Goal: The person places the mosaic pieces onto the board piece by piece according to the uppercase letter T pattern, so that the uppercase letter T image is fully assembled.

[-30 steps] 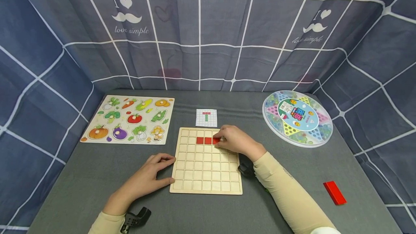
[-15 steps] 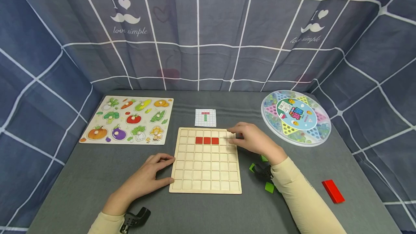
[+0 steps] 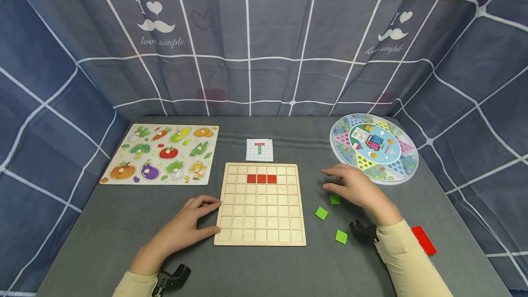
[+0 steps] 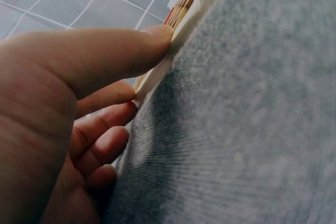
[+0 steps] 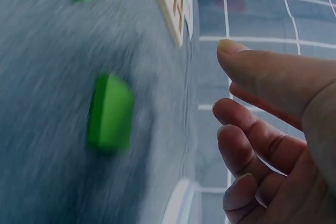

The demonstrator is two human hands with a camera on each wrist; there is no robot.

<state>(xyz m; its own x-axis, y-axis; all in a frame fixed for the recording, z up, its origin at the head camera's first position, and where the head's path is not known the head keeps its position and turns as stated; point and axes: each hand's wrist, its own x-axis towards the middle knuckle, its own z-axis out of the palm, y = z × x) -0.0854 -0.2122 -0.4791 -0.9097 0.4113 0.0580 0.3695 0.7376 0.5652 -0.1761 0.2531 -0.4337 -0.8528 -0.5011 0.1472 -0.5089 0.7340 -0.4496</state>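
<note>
A wooden grid board (image 3: 261,210) lies mid-table, with three red square tiles (image 3: 261,178) side by side in its second row from the top. My left hand (image 3: 185,223) touches the board's left edge with thumb and fingertips; the left wrist view shows the thumb (image 4: 142,51) against that edge. My right hand (image 3: 356,187) is in the air right of the board, holding nothing, its fingers loosely bent. Below and beside it lie three green square tiles (image 3: 321,213), one partly under the hand in the head view. In the right wrist view a green tile (image 5: 111,114) appears blurred.
Behind the board lies a small pattern card (image 3: 259,150) with a red and green T. A vegetable puzzle board (image 3: 161,152) is at back left, a round Chinese checkers box (image 3: 375,148) at back right. A red block (image 3: 424,241) lies partly behind the right sleeve.
My right hand has let go of the rightmost red tile and moved right, off the board. The green tiles, hidden earlier by the arm, now show. The left hand has stayed at the board's edge.
</note>
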